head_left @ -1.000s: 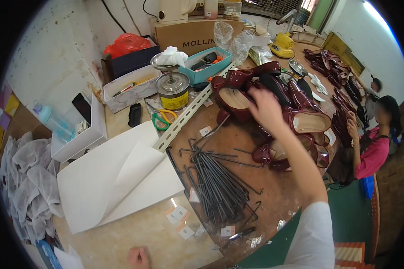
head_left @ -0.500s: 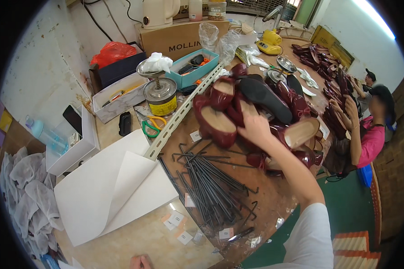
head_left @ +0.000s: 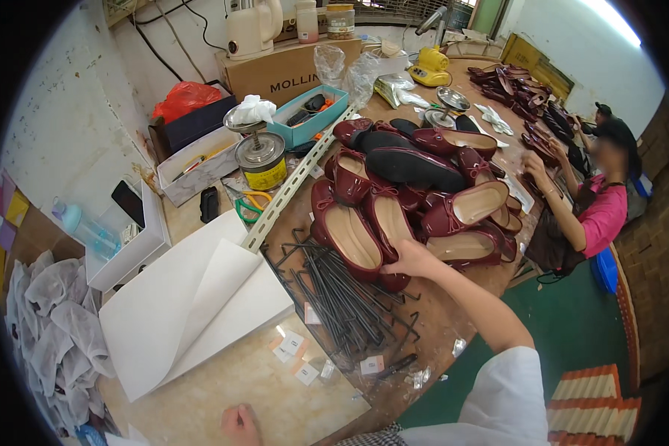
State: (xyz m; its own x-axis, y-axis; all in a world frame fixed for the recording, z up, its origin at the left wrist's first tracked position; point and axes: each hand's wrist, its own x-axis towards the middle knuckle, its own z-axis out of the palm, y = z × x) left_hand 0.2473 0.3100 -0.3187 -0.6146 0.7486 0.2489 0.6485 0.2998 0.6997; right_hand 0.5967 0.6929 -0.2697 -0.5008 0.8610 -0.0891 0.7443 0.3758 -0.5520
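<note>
Glossy dark red ballet flats with small bows lie heaped on the brown part of the table. My right hand [head_left: 411,260] is closed on the heel end of one ballet flat [head_left: 389,221] at the near side of the heap. Close against that shoe's left lies another ballet flat [head_left: 351,239], beige insole up. Farther back, one shoe shows its black sole [head_left: 415,165]. My left hand [head_left: 240,425] rests at the table's near edge with curled fingers, nothing seen in it; the frame cuts it off partly.
Black bent metal rods [head_left: 342,297] lie in front of the heap. A cream slotted metal strip [head_left: 297,182] runs beside white sheets [head_left: 178,320]. Beyond stand a yellow-labelled tin [head_left: 262,165] and a teal box [head_left: 308,125]. At right, a person in pink [head_left: 600,215] handles shoes.
My right hand has come nearer, from within the heap to its near edge, and the ballet flats beside it have shifted toward me. My left hand stays at the near edge.
</note>
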